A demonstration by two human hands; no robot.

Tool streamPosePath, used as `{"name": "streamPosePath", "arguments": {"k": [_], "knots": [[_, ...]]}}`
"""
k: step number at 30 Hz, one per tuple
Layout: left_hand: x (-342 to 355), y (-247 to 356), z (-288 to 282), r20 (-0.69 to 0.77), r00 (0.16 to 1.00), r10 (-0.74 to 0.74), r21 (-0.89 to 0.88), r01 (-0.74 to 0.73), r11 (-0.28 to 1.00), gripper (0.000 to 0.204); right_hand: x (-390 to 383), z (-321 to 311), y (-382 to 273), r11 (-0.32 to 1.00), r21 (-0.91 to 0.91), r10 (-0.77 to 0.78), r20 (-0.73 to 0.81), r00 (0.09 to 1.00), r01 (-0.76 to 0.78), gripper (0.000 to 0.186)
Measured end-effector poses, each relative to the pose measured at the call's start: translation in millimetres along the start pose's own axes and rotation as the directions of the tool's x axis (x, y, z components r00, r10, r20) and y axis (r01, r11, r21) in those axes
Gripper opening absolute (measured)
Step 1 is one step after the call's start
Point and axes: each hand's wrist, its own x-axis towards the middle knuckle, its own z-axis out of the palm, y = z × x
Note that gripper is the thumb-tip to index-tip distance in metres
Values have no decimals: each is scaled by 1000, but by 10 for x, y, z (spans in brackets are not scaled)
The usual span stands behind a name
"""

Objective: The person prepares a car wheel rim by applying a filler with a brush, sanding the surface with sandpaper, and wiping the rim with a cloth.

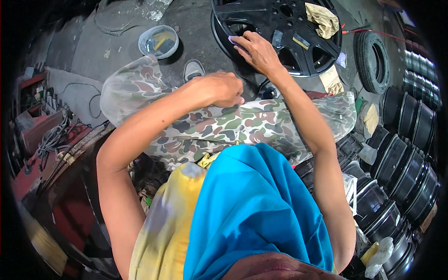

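Observation:
A black alloy wheel rim [261,18] lies face up on the floor at the top of the view. My right hand [257,52] is at its near left edge, fingers pinched on a small lilac piece [232,40] against the rim; whether it is paper or putty I cannot tell. My left hand [225,89] hangs curled above my camouflage trousers [224,123], apart from the wheel, and anything inside its fingers is hidden. On the wheel's spokes rest a crumpled tan sheet [322,21], a yellow-edged block [301,41] and a small grey piece [277,38].
A clear plastic tub [158,42] with liquid and a yellowish piece stands left of the wheel. A loose tyre [372,61] and stacked dark wheel rims [396,158] line the right. Coiled cable [49,142] lies on red metalwork at left. A red hose [373,31] runs behind the tyre.

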Motion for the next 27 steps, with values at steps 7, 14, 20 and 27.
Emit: {"name": "streamPosePath", "arguments": {"k": [7,14,20,27], "knots": [[167,-93,310,-173,985,-1,89,17,996,36,14,63,-103,995,-87,-41,27,999,44,43],[144,-69,339,-175,981,79,60,-69,996,32,-35,9,-82,998,-50,-36,72,997,40,48],[132,-26,337,-145,988,50,48,-43,998,34,148,82,-34,998,-37,-55,27,998,56,47],[178,-83,396,-132,990,43,58,-35,998,34,-55,29,8,1000,-12,-6,68,998,7,41]]}}
